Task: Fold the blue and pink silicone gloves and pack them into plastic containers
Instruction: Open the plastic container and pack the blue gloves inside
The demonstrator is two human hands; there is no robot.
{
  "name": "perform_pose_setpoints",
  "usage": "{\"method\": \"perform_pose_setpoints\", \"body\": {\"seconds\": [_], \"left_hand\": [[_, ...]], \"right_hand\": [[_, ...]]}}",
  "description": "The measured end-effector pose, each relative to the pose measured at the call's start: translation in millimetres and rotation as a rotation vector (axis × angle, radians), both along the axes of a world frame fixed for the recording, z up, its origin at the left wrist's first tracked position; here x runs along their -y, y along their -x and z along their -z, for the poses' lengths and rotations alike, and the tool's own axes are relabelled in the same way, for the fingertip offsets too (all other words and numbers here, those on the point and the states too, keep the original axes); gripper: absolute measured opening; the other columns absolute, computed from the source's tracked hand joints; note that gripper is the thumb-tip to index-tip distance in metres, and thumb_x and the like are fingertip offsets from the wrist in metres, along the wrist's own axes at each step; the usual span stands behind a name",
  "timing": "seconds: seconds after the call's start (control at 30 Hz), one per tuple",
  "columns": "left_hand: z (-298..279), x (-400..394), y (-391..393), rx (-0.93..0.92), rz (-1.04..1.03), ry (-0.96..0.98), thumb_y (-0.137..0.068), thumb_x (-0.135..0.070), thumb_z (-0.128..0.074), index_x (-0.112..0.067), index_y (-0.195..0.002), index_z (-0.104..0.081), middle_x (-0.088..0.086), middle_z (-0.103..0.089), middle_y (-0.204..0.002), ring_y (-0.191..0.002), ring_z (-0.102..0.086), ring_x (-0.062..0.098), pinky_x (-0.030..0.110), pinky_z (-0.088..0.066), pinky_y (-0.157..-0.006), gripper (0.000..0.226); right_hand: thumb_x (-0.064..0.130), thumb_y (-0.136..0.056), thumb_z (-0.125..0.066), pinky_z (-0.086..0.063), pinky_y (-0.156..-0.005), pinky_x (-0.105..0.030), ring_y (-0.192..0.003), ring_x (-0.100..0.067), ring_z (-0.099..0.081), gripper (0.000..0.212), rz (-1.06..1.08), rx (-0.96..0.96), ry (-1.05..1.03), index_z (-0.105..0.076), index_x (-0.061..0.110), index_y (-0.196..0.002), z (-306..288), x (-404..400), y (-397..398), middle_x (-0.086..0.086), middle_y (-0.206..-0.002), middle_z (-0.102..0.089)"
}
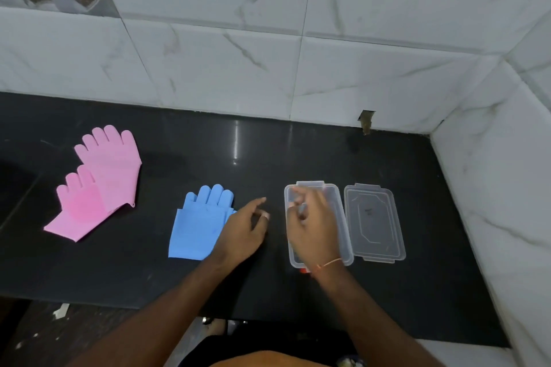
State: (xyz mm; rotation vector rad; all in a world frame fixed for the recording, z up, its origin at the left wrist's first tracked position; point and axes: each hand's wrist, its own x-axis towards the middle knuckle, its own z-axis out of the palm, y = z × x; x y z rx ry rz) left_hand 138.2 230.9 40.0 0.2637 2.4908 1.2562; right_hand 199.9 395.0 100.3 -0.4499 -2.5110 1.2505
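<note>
My left hand [243, 232] hovers over the black polished stone counter [208, 283], w/ index finger stretched out and the other fingers loosely bent, holding nothing. Its wrist overlaps the right edge of the flat blue silicone gloves [198, 225], which lie stacked, fingertips toward the wall. My right hand [310, 225] is above the clear rectangular plastic container [341, 217], fingers curled down into it; motion blur, so can't tell if they're pinching anything. A thin orange thread sits round that wrist. The clear plastic lid [374, 222] lies just beside the container on its right, inner side up. Two flat pink silicone gloves [101, 182] lie well apart at far left, partly overlapping. White marble-look tiled wall [268, 39] behind & to the right.
</note>
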Motion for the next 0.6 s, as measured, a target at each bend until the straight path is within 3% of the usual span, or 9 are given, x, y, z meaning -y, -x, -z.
{"method": "perform_pose_setpoints", "body": {"seconds": [0.1, 0.13, 0.2, 0.27, 0.33, 0.4, 0.53, 0.6], "left_hand": [[-8.0, 39.8, 2.9, -0.417, -0.065, 0.183, -0.1, -0.026, -0.069, -0.022, -0.141, -0.064, -0.008, -0.069, -0.123, -0.111, -0.062, 0.007, 0.017, -0.046, -0.102, 0.042], [-8.2, 55.0, 3.7, -0.462, -0.102, 0.229, -0.097, -0.024, -0.072, -0.021, -0.142, -0.064, -0.004, -0.066, -0.132, -0.12, -0.06, 0.016, 0.025, -0.045, -0.103, 0.046], [-7.2, 83.6, 5.2, -0.369, -0.199, 0.303, -0.093, -0.024, -0.075, -0.021, -0.151, -0.056, 0.001, -0.051, -0.156, -0.142, -0.047, 0.029, 0.051, -0.043, -0.112, 0.061], [-0.9, 115.0, 9.5, -0.2, -0.279, 0.361, -0.093, -0.028, -0.076, -0.019, -0.161, -0.045, 0.008, -0.034, -0.17, -0.154, -0.033, 0.037, 0.061, -0.037, -0.12, 0.076], [6.8, 142.5, 16.6, 0.008, -0.315, 0.313, -0.094, -0.03, -0.077, -0.011, -0.168, -0.03, 0.017, -0.028, -0.172, -0.155, -0.034, 0.041, 0.058, -0.037, -0.122, 0.089], [12.0, 157.4, 21.4, 0.203, -0.328, 0.206, -0.096, -0.032, -0.076, -0.007, -0.17, -0.021, 0.02, -0.032, -0.169, -0.151, -0.043, 0.038, 0.05, -0.043, -0.119, 0.096], [21.6, 165.2, 24.6, 0.27, -0.308, 0.099, -0.097, -0.031, -0.075, -0.005, -0.169, -0.027, 0.013, -0.061, -0.152, -0.132, -0.064, 0.028, 0.034, -0.053, -0.101, 0.09], [24.2, 167.5, 31.4, 0.284, -0.307, 0.061, -0.095, -0.031, -0.079, -0.007, -0.165, -0.037, 0.01, -0.067, -0.146, -0.127, -0.068, 0.027, 0.037, -0.055, -0.103, 0.086]], "right_hand": [[0.027, -0.096, -0.068, -0.045, -0.076, -0.003, -0.097, 0.01, -0.06, 0.023, -0.124, 0.202, 0.222, -0.064, 0.041, -0.113, 10.7, 63.0, 3.2, 0.022, -0.104, -0.061], [0.028, -0.095, -0.068, -0.043, -0.072, 0.0, -0.095, 0.016, -0.059, 0.02, -0.156, 0.292, 0.29, -0.062, 0.044, -0.105, 17.3, 80.5, 5.4, 0.023, -0.101, -0.062], [0.026, -0.094, -0.07, -0.046, -0.064, -0.004, -0.085, 0.013, -0.063, 0.02, -0.159, 0.452, 0.4, -0.057, 0.039, -0.1, 33.8, 105.3, 10.4, 0.019, -0.099, -0.065], [0.022, -0.094, -0.07, -0.053, -0.072, -0.014, -0.092, -0.001, -0.068, 0.023, -0.076, 0.55, 0.487, -0.055, 0.03, -0.108, 47.8, 123.3, 16.8, 0.008, -0.109, -0.069], [0.02, -0.093, -0.07, -0.06, -0.092, -0.036, -0.106, -0.019, -0.07, 0.027, 0.029, 0.611, 0.565, -0.054, 0.023, -0.115, 57.4, 136.8, 24.5, -0.002, -0.12, -0.07], [0.02, -0.093, -0.07, -0.058, -0.101, -0.046, -0.11, -0.025, -0.069, 0.029, 0.103, 0.65, 0.598, -0.057, 0.016, -0.119, 62.8, 145.4, 32.0, -0.007, -0.122, -0.07], [0.021, -0.092, -0.073, -0.061, -0.095, -0.05, -0.105, -0.028, -0.07, 0.037, 0.219, 0.678, 0.67, -0.062, 0.012, -0.126, 65.0, 159.1, 44.5, -0.009, -0.12, -0.071], [0.016, -0.092, -0.076, -0.062, -0.079, -0.044, -0.098, -0.025, -0.07, 0.036, 0.264, 0.67, 0.775, -0.064, 0.012, -0.126, 63.0, 162.3, 48.6, -0.008, -0.117, -0.072]]}}
